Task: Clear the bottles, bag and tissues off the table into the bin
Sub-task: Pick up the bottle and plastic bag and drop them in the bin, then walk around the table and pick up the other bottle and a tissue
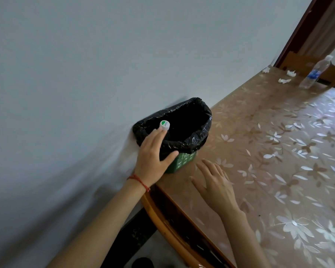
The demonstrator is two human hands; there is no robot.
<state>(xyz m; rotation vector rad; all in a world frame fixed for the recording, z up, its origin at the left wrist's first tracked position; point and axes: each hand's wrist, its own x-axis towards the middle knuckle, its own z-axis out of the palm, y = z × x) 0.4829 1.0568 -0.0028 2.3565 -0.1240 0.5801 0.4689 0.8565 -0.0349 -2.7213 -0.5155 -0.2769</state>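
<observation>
We take the small green bin with its black plastic liner [184, 161] as our landmark; it stands at the table's near corner, against the pale wall [66, 74]. Our left hand [153, 159] lies over the bin's near rim with its fingers straight and spread, the thumb stretched across the liner's folded edge, and the fingertips just touching a white bottle cap with a green mark [164, 125] that pokes up inside the bin's mouth; the bottle under it is hidden in the dark liner. A red string bracelet [138, 181] circles that wrist. Our right hand [214, 183] is just beside the bin, on the side away from the wall, held flat and low over the floral-patterned table cover [278, 151], fingers loosely spread and holding nothing; we cannot tell whether it touches the cover. Well apart from the bin, at the table's far end, a clear plastic water bottle with a blue label [315, 73] stands upright, and three crumpled white tissues [283, 80] lie scattered near it, closer to the wall.
</observation>
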